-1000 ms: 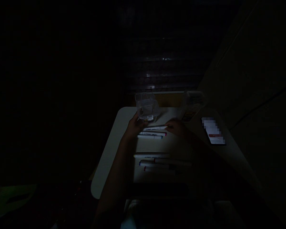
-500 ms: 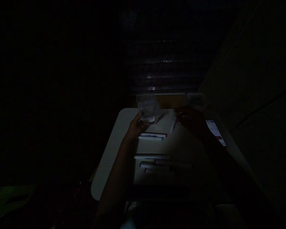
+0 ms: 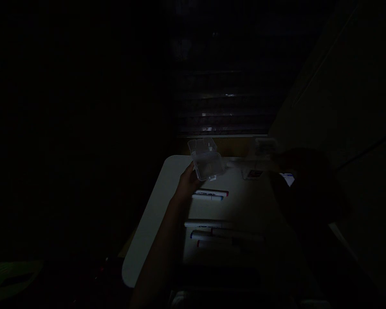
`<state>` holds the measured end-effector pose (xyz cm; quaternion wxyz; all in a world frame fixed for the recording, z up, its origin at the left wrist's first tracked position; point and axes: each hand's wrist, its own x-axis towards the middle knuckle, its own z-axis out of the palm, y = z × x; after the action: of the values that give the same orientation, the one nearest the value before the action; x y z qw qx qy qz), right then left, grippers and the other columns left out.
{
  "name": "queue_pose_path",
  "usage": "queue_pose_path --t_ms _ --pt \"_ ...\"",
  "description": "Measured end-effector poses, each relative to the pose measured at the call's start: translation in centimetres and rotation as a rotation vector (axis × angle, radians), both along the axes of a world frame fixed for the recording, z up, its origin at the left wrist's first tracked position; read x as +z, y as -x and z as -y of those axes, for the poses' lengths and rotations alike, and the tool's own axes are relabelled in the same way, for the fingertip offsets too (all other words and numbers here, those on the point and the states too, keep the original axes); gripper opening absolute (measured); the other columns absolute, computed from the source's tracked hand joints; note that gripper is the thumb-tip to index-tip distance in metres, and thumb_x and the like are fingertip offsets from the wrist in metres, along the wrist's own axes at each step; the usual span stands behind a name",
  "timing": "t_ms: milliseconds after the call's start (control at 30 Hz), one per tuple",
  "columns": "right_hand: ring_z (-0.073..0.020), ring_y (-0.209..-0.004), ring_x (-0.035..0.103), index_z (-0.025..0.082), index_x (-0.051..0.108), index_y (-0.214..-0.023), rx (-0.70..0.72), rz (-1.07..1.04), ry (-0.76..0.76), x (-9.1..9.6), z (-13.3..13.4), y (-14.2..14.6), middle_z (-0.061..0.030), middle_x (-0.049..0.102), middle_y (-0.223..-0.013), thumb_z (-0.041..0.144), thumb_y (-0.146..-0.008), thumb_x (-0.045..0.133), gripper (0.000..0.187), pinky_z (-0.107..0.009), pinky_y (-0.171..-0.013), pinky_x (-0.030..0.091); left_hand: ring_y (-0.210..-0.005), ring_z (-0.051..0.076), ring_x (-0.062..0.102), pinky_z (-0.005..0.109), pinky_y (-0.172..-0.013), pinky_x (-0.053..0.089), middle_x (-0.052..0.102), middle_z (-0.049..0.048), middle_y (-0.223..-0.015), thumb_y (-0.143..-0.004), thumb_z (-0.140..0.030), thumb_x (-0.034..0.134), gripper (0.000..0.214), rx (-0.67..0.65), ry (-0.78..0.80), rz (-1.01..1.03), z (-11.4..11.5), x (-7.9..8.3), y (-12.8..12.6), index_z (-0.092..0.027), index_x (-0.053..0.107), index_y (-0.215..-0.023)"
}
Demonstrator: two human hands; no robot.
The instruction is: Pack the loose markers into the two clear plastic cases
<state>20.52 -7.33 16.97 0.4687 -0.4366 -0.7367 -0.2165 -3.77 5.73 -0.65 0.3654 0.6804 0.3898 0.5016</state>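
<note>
The scene is very dark. My left hand [image 3: 188,182] is closed on the near left corner of a clear plastic box [image 3: 207,161], holding it tilted above the far side of the white table [image 3: 151,231]. My right hand [image 3: 287,161] is raised to the right of the box and pinches a white marker [image 3: 246,162] that lies level and points toward the box. Two markers [image 3: 209,195] lie side by side just below the box. Several more markers [image 3: 218,229] lie nearer to me.
A second clear container [image 3: 264,146] stands at the table's far right edge, with a small labelled item [image 3: 252,174] in front of it. A lit phone [image 3: 287,177] lies at the right, mostly hidden by my right arm. Window blinds [image 3: 221,111] are behind the table.
My right hand lifted one marker from the row below the box, swung it up to the right, and now holds it level toward the box. My left hand kept hold of the box.
</note>
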Motion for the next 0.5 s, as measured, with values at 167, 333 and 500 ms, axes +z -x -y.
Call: queue_pose_path --t_ms 167,333,500 --pt "-0.0190 -0.092 0.062 0.027 0.053 -0.105 0.067 -0.020 0.001 -1.2 -0.5 1.0 -0.0047 0.063 -0.091 0.022 -0.089 0.055 0.017 -0.033 -0.078 0.054 -0.119 0.028 0.059 0.044 -0.100 0.048 0.057 0.0134 -0.134 -0.068 -0.039 0.076 0.069 0.039 -0.022 -0.044 -0.2 -0.6 0.3 -0.017 0.052 -0.129" --pt "-0.0187 -0.087 0.065 0.028 0.056 -0.102 0.124 -0.055 -0.004 -2.4 -1.5 1.9 -0.0031 0.066 -0.088 0.021 -0.087 0.057 0.017 -0.034 -0.071 0.053 -0.117 0.028 0.059 0.044 -0.099 0.049 0.060 0.0133 -0.129 -0.070 -0.036 0.075 0.067 0.040 -0.021 -0.046 -0.2 -0.7 0.4 -0.017 0.051 -0.130" --pt "-0.0171 -0.087 0.065 0.025 0.057 -0.100 0.181 -0.028 -0.003 -3.1 -1.9 2.4 -0.0025 0.069 -0.087 0.018 -0.086 0.059 0.017 -0.032 -0.071 0.053 -0.117 0.028 0.059 0.044 -0.100 0.048 0.060 0.0134 -0.128 -0.068 -0.034 0.076 0.070 0.040 -0.038 -0.053 -0.1 -0.5 0.4 -0.017 0.049 -0.130"
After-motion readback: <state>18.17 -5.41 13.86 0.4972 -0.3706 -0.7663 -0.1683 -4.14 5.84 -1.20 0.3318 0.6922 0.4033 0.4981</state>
